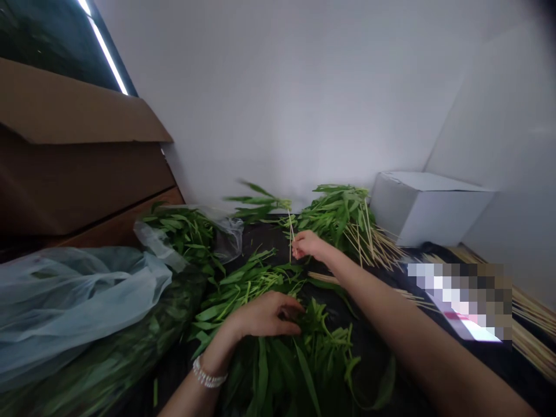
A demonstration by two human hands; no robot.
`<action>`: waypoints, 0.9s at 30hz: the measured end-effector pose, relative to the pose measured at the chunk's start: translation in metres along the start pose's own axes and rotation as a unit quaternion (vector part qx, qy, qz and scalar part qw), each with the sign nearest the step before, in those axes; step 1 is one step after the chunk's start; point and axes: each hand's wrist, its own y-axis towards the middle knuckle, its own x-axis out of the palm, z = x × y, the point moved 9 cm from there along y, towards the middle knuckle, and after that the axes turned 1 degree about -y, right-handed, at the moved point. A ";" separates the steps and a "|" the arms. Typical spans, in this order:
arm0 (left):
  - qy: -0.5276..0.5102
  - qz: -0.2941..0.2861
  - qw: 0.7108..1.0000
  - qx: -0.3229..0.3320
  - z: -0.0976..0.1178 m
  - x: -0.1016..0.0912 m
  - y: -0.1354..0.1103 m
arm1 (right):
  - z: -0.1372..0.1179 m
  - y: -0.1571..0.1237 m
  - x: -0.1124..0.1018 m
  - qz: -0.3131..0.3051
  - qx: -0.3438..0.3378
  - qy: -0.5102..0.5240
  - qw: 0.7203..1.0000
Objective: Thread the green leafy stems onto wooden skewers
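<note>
My right hand [306, 244] pinches a thin wooden skewer [291, 223], held nearly upright. At the top of the skewer is a sprig of leafy greens [264, 201], its leaves pointing left and slightly blurred. My left hand [266, 314], with a beaded bracelet at the wrist, hovers over or touches the loose leafy greens [319, 336] in front of me. Its fingers are bent and apart, with a gap between thumb and forefinger, and no held stem can be seen. More loose stems [247, 286] lie just beyond the left hand.
Skewered greens [336, 211] are piled by the back wall, their sticks pointing right. A white box [434, 205] stands behind bare skewers [532, 313]. At left are a plastic bag [82, 301] of greens, a clear bag [230, 234] and a large cardboard box [82, 185].
</note>
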 end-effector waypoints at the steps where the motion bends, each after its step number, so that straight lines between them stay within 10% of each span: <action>1: -0.001 0.000 1.000 0.001 0.000 0.000 0.000 | 0.010 0.008 0.009 0.004 0.013 -0.024 1.000; 8: -0.006 0.006 1.000 0.007 0.001 -0.001 -0.002 | 0.046 0.040 0.023 0.040 0.040 -0.186 0.981; 27: 0.003 0.008 1.000 0.007 0.001 -0.003 -0.002 | 0.006 0.070 0.001 0.115 -0.022 -0.150 0.982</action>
